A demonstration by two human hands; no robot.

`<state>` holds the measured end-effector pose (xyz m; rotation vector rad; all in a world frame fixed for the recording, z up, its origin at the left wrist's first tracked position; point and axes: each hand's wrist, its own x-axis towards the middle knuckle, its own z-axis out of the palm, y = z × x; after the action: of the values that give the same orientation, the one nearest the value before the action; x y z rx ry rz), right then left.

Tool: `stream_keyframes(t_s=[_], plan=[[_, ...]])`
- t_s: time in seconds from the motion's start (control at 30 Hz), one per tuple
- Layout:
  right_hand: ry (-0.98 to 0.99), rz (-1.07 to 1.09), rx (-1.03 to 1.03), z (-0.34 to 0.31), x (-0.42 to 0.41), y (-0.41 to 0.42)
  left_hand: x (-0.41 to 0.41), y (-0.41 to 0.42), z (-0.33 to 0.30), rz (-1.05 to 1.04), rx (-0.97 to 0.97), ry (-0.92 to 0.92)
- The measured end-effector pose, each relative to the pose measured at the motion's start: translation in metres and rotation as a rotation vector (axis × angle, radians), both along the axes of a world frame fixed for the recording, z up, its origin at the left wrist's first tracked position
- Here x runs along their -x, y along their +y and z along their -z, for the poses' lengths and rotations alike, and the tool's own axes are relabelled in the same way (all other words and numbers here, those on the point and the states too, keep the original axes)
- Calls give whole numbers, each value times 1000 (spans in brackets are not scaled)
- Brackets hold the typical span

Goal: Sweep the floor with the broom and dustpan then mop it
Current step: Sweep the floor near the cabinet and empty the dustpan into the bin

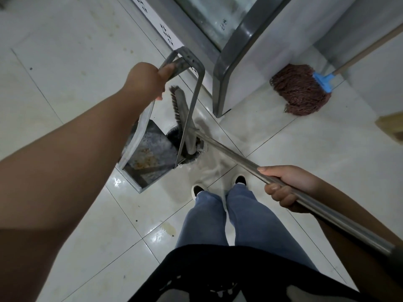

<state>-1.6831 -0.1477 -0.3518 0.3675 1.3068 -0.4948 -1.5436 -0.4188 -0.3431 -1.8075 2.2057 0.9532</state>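
- Wet white floor tiles are seen underfoot.
- At 12 o'clock, the metal dustpan is gripped by its handle in the left hand.
- Its broom is gripped by the right hand.
- At 2 o'clock, a brown mop is leaned.

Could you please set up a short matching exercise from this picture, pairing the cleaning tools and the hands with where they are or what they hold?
Things:
1. dustpan
2. broom
3. mop
4. left hand

Places or states:
A. leaning by the wall, untouched
B. grips the metal handle loop
C. its pole held in the right hand
D. tilted on the wet floor, debris inside

Pairs: 1-D, 2-C, 3-A, 4-B
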Motion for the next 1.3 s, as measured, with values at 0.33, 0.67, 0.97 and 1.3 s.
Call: stream_keyframes(t_s=[0.33, 0.67, 0.97, 1.3], plan=[[-20, 35, 37, -7, 0, -21, -53, -4, -5, -151, -7, 97], [76, -13, 41, -19, -10, -23, -107, 16, -16, -320, 72, 144], [110, -84, 55, -50, 12, 18, -127, 72, -51, -341, 105, 313], [155, -124, 120, -72, 70, 129, -76, 197, -54, -387, -1, 521]])
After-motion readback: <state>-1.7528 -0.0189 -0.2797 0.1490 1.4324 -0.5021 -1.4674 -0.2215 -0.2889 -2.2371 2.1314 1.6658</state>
